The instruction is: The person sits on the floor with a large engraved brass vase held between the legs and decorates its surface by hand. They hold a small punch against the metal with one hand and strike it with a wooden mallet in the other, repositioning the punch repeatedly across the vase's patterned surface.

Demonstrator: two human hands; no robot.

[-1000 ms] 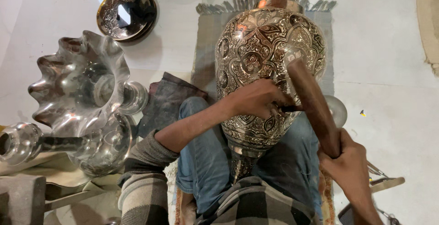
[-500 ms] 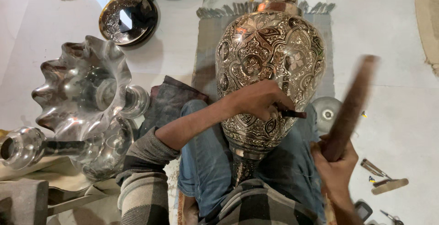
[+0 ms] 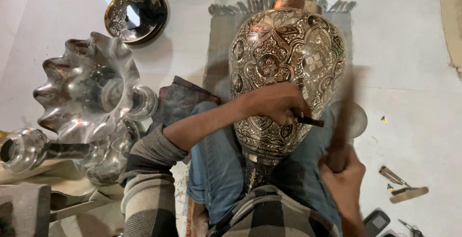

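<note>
Vase: the large engraved silver-and-copper metal vase (image 3: 288, 73) lies across the person's lap on the blue jeans, its neck pointing away over a fringed grey mat (image 3: 219, 49).
Left hand: the left hand (image 3: 276, 103) rests on the lower belly of the vase, its grip closed around a thin dark chisel (image 3: 308, 120) whose tip touches the metal.
Right hand: the right hand (image 3: 342, 179), near the foot of the vase, has its grip shut on a brown wooden mallet (image 3: 342, 121), blurred by motion.
Done: dense floral pattern covers nearly all the visible surface.
Left: I judge only fine detail near the chisel remains; the far side is hidden.
Nearby: a plain scalloped silver bowl (image 3: 84, 90) stands left of the vase, without engraving.
</note>
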